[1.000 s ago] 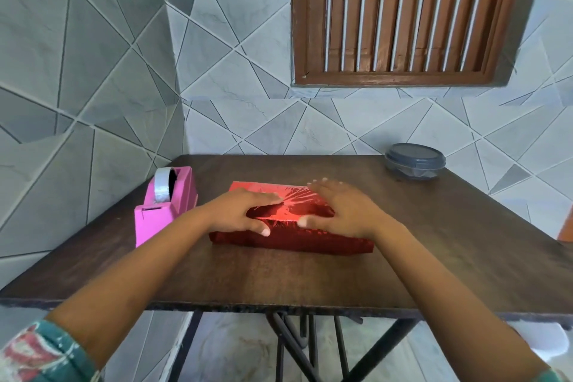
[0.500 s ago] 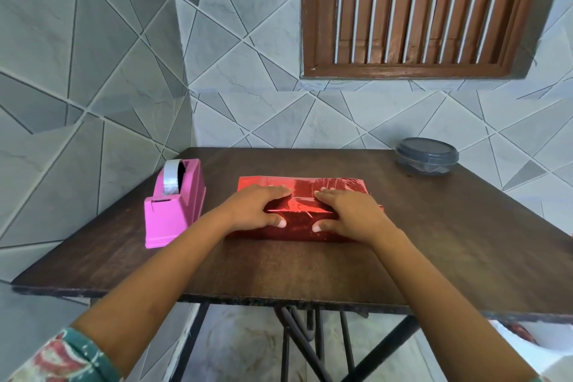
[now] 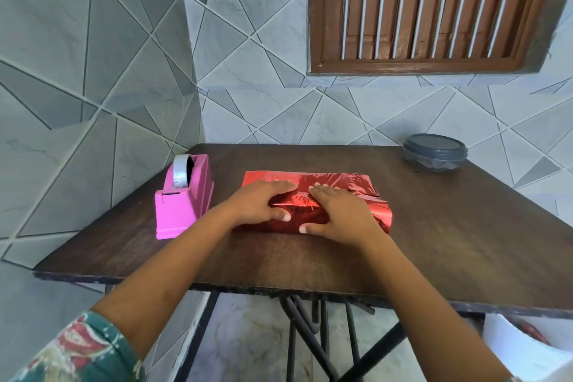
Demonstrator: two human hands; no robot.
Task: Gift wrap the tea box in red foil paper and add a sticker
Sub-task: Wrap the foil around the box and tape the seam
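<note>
Pink tape dispenser sits at 9 o'clock of the box, just beside it, not touching. Left hand lies flat on top of the tea box, fingers straight toward 1 o'clock, thumb on the near face: pressing, not gripping. The box lies flat mid-table, long side across, covered in red foil paper, with a crinkled seam between the hands. Right hand likewise: flat, fingers straight toward 11 o'clock, thumb on the near face. Grey lidded tub at 2 o'clock of the box, well apart.
</note>
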